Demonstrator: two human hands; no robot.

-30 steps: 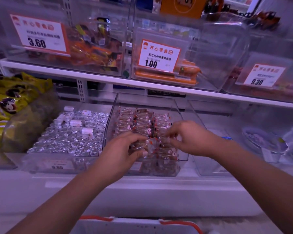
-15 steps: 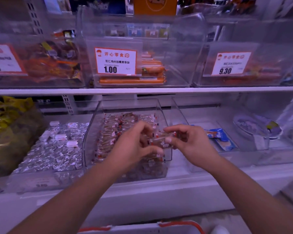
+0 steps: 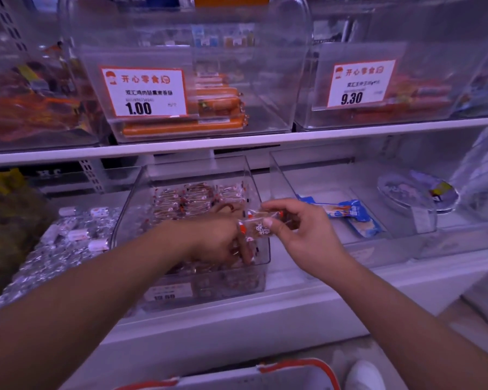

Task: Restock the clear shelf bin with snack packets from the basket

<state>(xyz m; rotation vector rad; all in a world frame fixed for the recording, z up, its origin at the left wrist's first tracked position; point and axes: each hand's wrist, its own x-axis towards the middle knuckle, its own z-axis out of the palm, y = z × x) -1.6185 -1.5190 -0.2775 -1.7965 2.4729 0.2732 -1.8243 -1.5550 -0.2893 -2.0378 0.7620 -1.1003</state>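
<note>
Left hand: the left hand (image 3: 220, 243) reaches over the front of the clear plastic shelf bin (image 3: 254, 187), back of the hand up, fingers curled down among the packets at the bin's front; whether they grip one I cannot tell.
Right hand: the right hand (image 3: 302, 232) hovers beside the bin's right front corner, thumb and fingertips pinching a small transparent snack packet with red ends (image 3: 258, 225).
Packet's lie: long axis roughly left to right, free end pointing at the left hand, above the bin's front rim.
Bin contents: rows of like packets (image 3: 192, 201) lying flat.
Basket: the white basket with a red rim (image 3: 302, 365) sits at the bottom edge, below the shelf.
</note>
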